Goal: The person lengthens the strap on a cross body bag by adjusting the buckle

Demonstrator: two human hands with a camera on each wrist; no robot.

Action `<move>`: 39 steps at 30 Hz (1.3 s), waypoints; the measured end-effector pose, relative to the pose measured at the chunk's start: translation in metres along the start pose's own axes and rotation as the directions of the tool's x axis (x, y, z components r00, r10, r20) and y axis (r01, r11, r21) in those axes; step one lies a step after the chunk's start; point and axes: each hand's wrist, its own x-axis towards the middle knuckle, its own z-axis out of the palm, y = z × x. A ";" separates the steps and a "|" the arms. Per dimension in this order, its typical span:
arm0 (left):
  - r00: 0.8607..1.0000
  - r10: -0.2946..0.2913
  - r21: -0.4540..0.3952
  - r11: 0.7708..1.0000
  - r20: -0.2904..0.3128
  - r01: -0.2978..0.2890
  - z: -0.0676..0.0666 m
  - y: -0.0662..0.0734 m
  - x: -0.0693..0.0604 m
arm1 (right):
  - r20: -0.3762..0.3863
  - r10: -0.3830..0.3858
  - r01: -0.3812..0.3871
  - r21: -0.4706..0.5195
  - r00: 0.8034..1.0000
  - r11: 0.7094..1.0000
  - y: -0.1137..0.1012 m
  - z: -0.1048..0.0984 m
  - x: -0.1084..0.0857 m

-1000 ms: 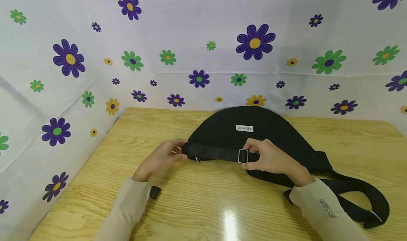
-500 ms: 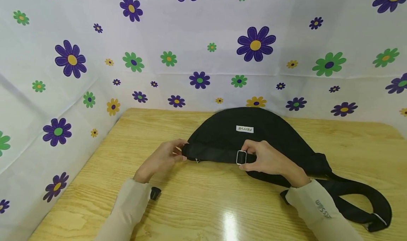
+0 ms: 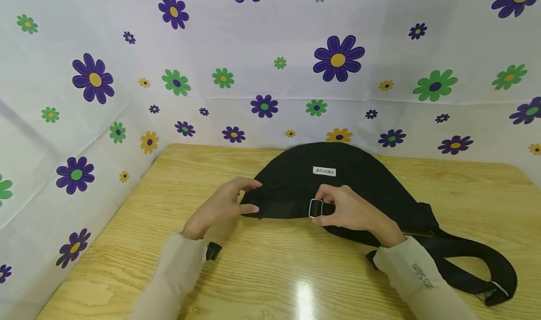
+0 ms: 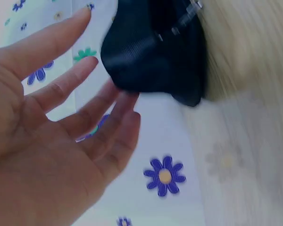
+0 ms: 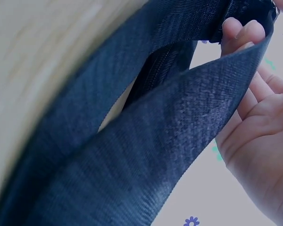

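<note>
A black waist bag [image 3: 338,160] with a white label [image 3: 324,171] lies near the table's back edge. Along its lower edge runs a black strap [image 3: 287,209] with a metal slider buckle [image 3: 315,208]. The right hand [image 3: 352,211] pinches the strap at that buckle; the right wrist view shows its fingers [image 5: 243,35] at a looped strap [image 5: 188,117]. At the bag's left end, the left hand [image 3: 217,208] has thumb and fingers spread. In the left wrist view, the left hand [image 4: 61,127] has its fingers apart beside the bag's end [image 4: 146,56].
A black plastic clip [image 3: 213,251] lies by the left sleeve. A looped strap [image 3: 503,263] with another metal ring extends from the bag's right end across the wooden table [image 3: 262,273]. Behind stands a white flower-print cloth [image 3: 253,43].
The left hand has let go of the bag's left end, its fingers spreading and shifting slightly right. The right hand and the metal buckle have slid a little left.
</note>
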 end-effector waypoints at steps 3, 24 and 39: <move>0.998 0.054 -0.030 0.998 0.028 -0.053 0.007 0.010 0.008 | 0.003 -0.002 0.002 0.007 1.000 1.000 -0.001 0.001 0.002; 0.981 0.033 -0.101 0.995 0.190 -0.014 0.060 0.034 0.053 | 0.002 -0.020 0.020 0.026 1.000 0.999 -0.006 0.001 0.009; 0.974 0.104 -0.083 0.993 0.201 -0.088 0.065 0.032 0.051 | 0.311 0.106 -0.231 0.400 0.944 0.887 0.017 -0.023 -0.013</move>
